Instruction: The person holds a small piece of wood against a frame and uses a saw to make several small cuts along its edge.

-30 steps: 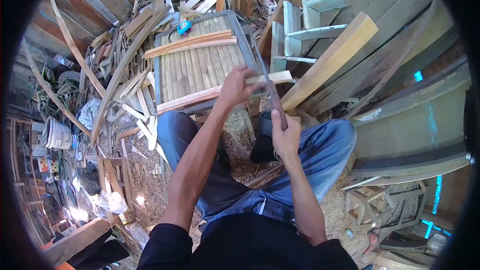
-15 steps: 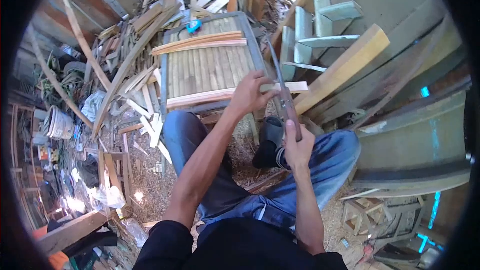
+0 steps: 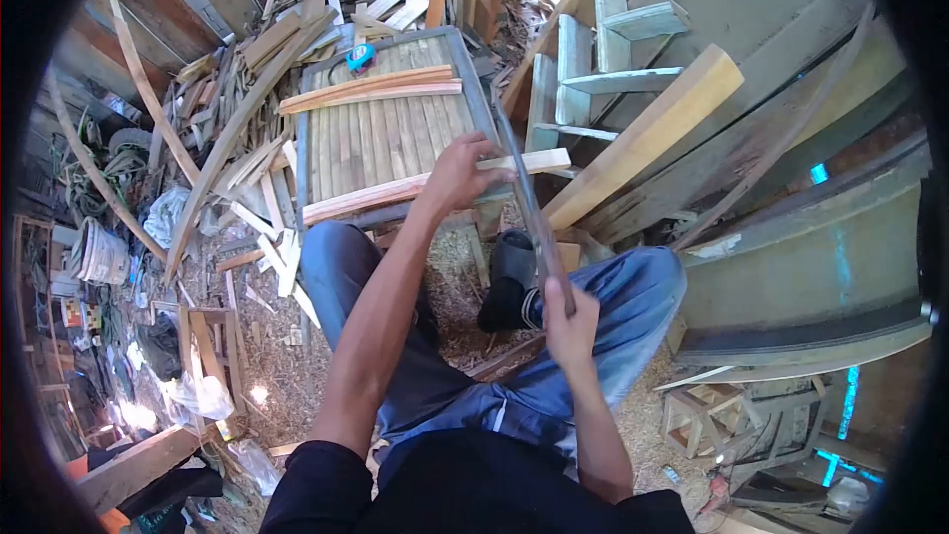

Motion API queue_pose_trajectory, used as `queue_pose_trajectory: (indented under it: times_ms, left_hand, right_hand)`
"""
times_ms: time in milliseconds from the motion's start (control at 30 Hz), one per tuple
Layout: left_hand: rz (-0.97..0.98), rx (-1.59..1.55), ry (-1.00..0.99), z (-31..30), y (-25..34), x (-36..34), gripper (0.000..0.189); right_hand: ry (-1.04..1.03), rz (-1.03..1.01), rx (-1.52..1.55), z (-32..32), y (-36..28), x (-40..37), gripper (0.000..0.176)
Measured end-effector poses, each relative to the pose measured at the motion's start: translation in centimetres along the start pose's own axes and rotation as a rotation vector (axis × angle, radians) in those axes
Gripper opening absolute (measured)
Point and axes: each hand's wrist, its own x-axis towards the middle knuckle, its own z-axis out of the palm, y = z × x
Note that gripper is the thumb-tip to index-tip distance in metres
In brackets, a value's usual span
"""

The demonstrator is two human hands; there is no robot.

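My left hand is closed over a pale wooden strip that lies across the near end of a slatted wooden frame and juts out to the right. In my right hand is the brown handle of what looks like a handsaw, seen nearly edge-on. Its long dark blade crosses the strip just right of my left fingers and points away from me. Whether the teeth touch the wood cannot be made out.
Two thin strips and a blue tape measure lie on the frame's far half. Scrap wood is heaped at the back left. A thick board and pale stepped woodwork stand on the right. Sawdust covers the floor.
My right hand has drawn the saw back toward my body, so more blade shows on my side of the strip. My left hand keeps its hold. The view has shifted slightly.
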Motion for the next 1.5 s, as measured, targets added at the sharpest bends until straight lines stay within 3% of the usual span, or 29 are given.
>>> queue_pose_trajectory:
  times_ms: [167,433,633,700,767,933,1033,1100,1300,1367,1400,1467,1500]
  left_hand:
    - [-0.063,0.073,-0.025,-0.1,0.9,-0.2,0.039]
    - [-0.082,0.052,-0.014,-0.3,1.0,-0.1,0.036]
    - [-0.062,0.05,0.021,0.2,0.2,-0.1,0.036]
    - [-0.057,0.044,0.014,0.2,0.2,-0.1,0.036]
    - [-0.051,0.08,0.002,-0.1,0.7,0.0,0.038]
    - [-0.043,0.088,0.04,0.4,0.6,-0.3,0.038]
    - [-0.092,0.046,0.013,0.2,1.2,0.1,0.038]
    - [-0.104,-0.023,-0.04,0.0,0.6,-0.1,0.04]
    - [-0.083,-0.039,-0.104,0.1,0.8,-0.8,0.045]
    - [-0.078,0.051,0.056,1.1,0.0,-0.8,0.042]
    - [-0.069,0.05,0.054,0.9,0.0,-0.6,0.042]
    - [-0.049,0.022,0.08,0.4,0.6,-0.5,0.039]
    - [-0.032,0.019,0.072,0.3,0.7,-0.1,0.039]
  right_hand:
    - [0.027,0.102,0.017,-1.6,-0.3,-4.5,0.039]
    - [0.036,-0.033,-0.165,0.4,-4.0,3.5,0.042]
    - [-0.036,0.172,0.188,-0.2,-0.5,2.7,0.042]
    - [-0.051,0.208,0.151,-0.5,-0.5,0.9,0.044]
    - [-0.039,0.127,0.15,-0.5,0.1,-0.8,0.038]
    - [-0.023,0.153,0.166,0.3,-1.3,1.7,0.039]
    - [0.004,0.032,-0.007,1.2,-2.2,4.0,0.04]
    - [-0.035,0.222,0.211,1.1,-3.6,3.8,0.041]
    - [-0.017,0.203,0.272,2.0,-4.8,0.6,0.042]
    - [-0.001,0.283,0.259,2.6,-7.0,2.1,0.043]
    - [0.008,0.278,0.262,3.3,-6.0,3.2,0.043]
    - [0.055,0.001,-0.025,4.7,-2.7,5.1,0.044]
    - [0.074,-0.001,-0.024,4.8,-2.4,5.7,0.044]
